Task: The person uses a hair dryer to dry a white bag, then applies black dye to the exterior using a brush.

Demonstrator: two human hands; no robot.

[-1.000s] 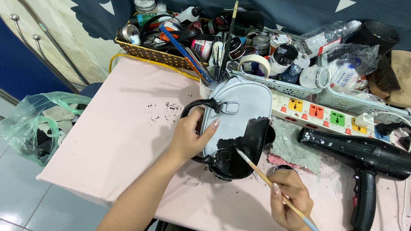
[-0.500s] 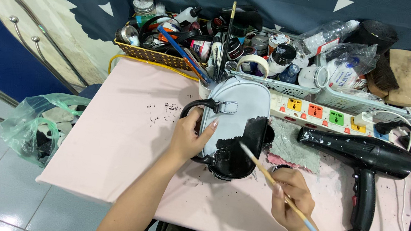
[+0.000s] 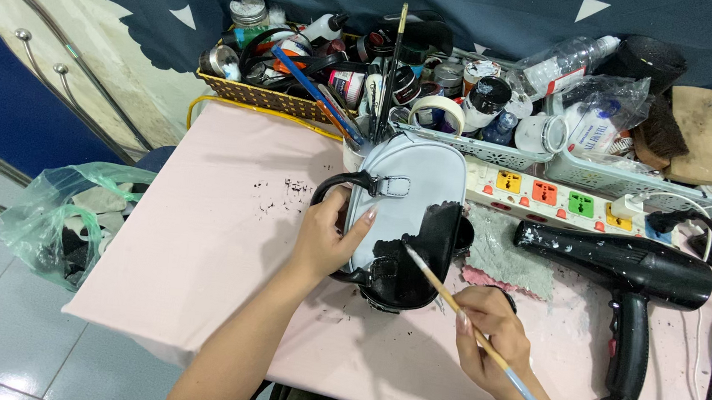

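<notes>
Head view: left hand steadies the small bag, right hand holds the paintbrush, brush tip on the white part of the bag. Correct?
Not quite. In the head view the paintbrush tip sits on the black-painted part of the bag, at the edge of the white, not on the white. The rest stands: left hand steadies the bag, right hand holds the brush.

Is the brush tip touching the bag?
Touching. The head view shows the brush, held in the right hand, with its tip on the bag at the edge of the black painted patch, no gap visible.

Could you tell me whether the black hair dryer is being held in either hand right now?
No, the hair dryer lies on the table; the right hand holds a paintbrush.
</notes>
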